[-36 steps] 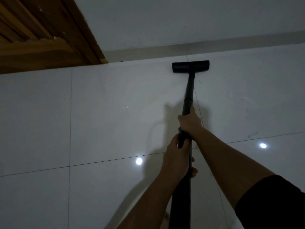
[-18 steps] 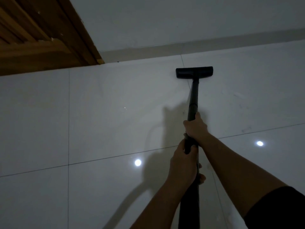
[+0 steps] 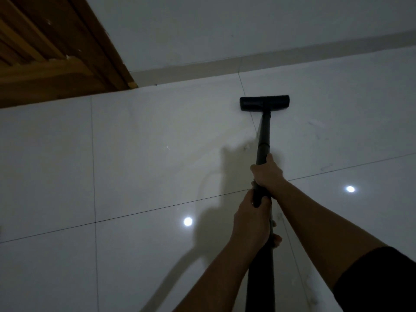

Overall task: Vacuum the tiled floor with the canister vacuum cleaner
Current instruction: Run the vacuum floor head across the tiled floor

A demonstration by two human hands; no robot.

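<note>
A black vacuum wand (image 3: 263,134) runs from the bottom of the view up to a flat black floor nozzle (image 3: 264,103), which rests on the glossy white tiled floor (image 3: 146,165) a short way in front of the skirting. My right hand (image 3: 267,172) is shut on the wand higher up. My left hand (image 3: 253,224) is shut on it just below, nearer to me. The canister is out of view.
A brown wooden door (image 3: 45,55) and its frame stand at the upper left. A white wall (image 3: 225,25) with a pale skirting strip (image 3: 247,64) runs along the far edge of the floor. Two ceiling lights are reflected in the tiles.
The nozzle has been drawn back from the skirting toward me and slightly to the right. Both hands kept their grip on the wand.
</note>
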